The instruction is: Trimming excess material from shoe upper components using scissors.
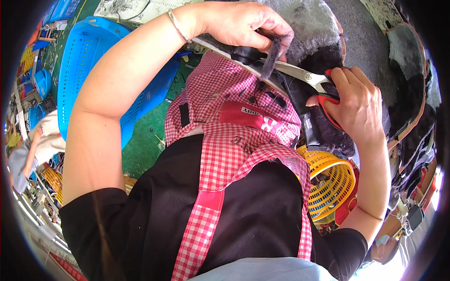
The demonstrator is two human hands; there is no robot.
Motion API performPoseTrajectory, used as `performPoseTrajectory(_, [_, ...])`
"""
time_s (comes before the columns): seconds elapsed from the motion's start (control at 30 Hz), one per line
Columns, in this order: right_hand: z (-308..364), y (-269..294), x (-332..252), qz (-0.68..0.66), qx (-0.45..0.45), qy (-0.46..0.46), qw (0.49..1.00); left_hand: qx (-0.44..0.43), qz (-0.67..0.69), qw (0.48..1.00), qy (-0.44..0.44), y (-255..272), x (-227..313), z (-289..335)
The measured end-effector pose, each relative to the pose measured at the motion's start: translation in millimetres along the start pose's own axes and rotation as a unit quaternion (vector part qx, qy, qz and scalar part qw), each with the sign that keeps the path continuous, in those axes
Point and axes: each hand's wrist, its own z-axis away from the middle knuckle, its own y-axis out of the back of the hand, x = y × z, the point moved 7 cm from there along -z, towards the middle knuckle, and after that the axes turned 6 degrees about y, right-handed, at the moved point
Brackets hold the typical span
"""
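My left hand (248, 25) is closed at the top centre, thumb and fingers pinching a narrow dark grey fuzzy strip (271, 62) that hangs below the fingertips. In my right hand (358, 100) are scissors (308, 77) with red and black handles. Their silvery blades point left and pass just behind the strip; whether they touch it I cannot tell. Under the scissors lies dark material with a smooth black band (310, 125) bearing a small label. A grey and black furry piece (309, 21) spreads beyond both hands. The blade tips are hidden near the left fingers.
A big blue plastic basket (72, 89) stands at left on the green floor (146, 147). A yellow basket (349, 180) sits below my right forearm. More furry pieces (408, 51) lie at right. Another person (49, 136) is at far left.
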Motion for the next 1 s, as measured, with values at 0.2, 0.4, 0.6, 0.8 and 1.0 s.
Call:
performPoseTrajectory(0.2, [-26,18,-8,0.042,0.034,0.061,0.997,-0.109,0.314,0.943,0.007,-24,-51,-10])
performPoseTrajectory(0.4, [-34,13,-9,0.050,0.029,0.095,0.994,-0.105,0.407,0.907,0.007,-26,-51,-19])
performPoseTrajectory(0.6, [-39,11,-10,0.031,0.041,0.075,0.996,-0.108,0.616,0.780,-0.018,-35,-73,-18])
performPoseTrajectory(0.8, [-26,6,-7,0.000,0.087,0.033,0.996,0.033,0.693,0.720,-0.032,-20,-87,-12])
performPoseTrajectory(1.0, [0,-10,0,-0.095,0.151,-0.147,0.973,0.396,0.677,0.620,0.009,0,-119,11])
